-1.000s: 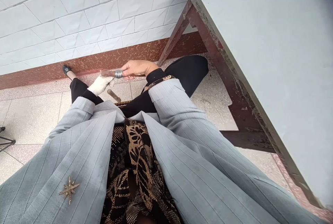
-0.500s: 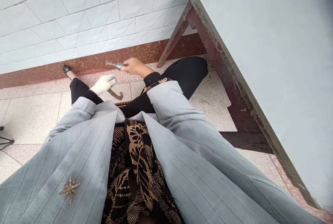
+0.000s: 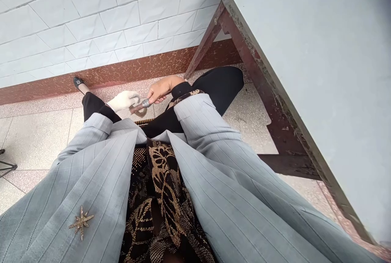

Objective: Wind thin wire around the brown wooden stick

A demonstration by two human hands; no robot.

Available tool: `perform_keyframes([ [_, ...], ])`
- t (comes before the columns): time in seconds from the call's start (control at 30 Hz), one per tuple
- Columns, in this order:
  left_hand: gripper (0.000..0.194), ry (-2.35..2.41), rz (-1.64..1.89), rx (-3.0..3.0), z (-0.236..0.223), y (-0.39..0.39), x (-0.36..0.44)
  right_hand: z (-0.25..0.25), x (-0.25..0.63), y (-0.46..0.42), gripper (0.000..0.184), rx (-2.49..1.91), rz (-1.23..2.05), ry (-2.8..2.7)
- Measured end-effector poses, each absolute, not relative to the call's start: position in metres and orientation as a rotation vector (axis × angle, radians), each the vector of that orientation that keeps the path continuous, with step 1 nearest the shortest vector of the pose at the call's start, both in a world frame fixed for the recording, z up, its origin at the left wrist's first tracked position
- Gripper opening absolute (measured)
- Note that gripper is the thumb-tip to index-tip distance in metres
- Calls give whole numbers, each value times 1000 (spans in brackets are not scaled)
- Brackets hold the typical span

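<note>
My left hand [image 3: 124, 100], in a white glove, is closed around a curved, hook-shaped brown piece [image 3: 142, 113] whose bent end hangs below the fingers. My bare right hand [image 3: 159, 90] grips a short tool with a brown end [image 3: 136, 108] and a grey, wire-like binding [image 3: 146, 102] next to the fingers. The tool's exact kind is too small to make out. Its brown end lies across the curved piece, close to the gloved fingertips; whether they touch I cannot tell. Both hands are low between my spread legs, above the floor.
A pale tabletop [image 3: 308, 63] on a dark red wooden frame [image 3: 205, 38] stands at my right. Ahead is a white tiled wall [image 3: 131, 10] with a reddish-brown baseboard [image 3: 122, 67]. Thin black legs [image 3: 7, 168] of some stand show at the left edge of the floor.
My right hand has brought the tool down from near the baseboard onto the curved piece. The curved piece has shifted slightly; my left hand has hardly moved.
</note>
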State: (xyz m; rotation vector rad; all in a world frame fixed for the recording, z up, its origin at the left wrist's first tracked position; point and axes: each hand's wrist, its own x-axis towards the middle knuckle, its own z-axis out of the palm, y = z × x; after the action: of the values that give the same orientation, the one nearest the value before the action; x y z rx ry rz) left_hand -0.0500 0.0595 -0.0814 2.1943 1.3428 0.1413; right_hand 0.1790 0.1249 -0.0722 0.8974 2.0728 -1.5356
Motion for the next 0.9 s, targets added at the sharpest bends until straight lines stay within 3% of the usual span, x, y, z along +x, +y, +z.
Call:
perform_keyframes([
  [0.13, 28, 1178, 320, 1961, -79, 62, -65, -74, 187, 133, 31, 765, -1892, 2329],
  [0.33, 36, 1174, 93, 2071, -92, 55, -60, -83, 183, 135, 30, 781, -2313, 2456],
  [0.6, 20, 1555, 55, 2201, -100, 59, -52, -85, 172, 129, 29, 793, -2361, 2489],
  [0.8, 53, 1493, 311, 1890, -94, 52, -55, -84, 167, 126, 30, 1084, -2272, 2560],
  [0.9, 31, 1489, 331, 1754, -94, 49, -54, -86, 162, 125, 22, 1361, -2120, 2571],
])
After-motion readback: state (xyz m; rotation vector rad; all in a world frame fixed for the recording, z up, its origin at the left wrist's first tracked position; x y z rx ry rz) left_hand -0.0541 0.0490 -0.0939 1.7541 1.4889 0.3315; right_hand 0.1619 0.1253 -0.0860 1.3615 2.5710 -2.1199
